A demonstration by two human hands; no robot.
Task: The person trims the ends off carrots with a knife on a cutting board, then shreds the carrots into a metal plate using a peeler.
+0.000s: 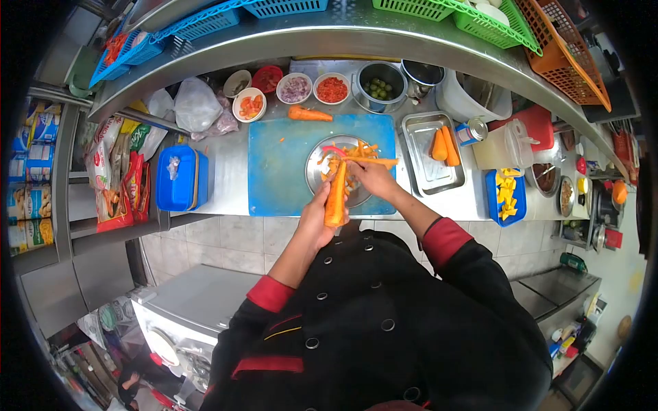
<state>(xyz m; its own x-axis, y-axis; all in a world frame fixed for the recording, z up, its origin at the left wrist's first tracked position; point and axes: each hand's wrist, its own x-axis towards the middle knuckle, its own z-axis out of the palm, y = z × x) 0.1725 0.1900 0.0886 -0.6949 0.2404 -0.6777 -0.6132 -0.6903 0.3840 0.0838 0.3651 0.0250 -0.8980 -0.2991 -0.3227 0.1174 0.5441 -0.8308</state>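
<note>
My left hand (pixel 317 222) is closed around a large carrot (pixel 335 203), its thick end toward me and its narrow end over a round metal plate (pixel 317 179). Orange peelings (pixel 360 148) lie on that plate. My right hand (pixel 373 178) grips a peeler (pixel 334 150) whose red part is at the carrot's far end; an orange strip beside the fingers may be its handle. The plate rests on a blue cutting board (pixel 277 171). Another whole carrot (pixel 310 114) lies at the board's far edge.
Right of the board, a metal tray (pixel 415 183) holds two carrots (pixel 450 146). Bowls of chopped onion (pixel 295 88) and chopped red vegetable (pixel 332 89) stand behind, beside a pot (pixel 379 85) of green fruit. Blue containers (pixel 177 178) flank the counter. A metal shelf (pixel 329 40) overhangs the back.
</note>
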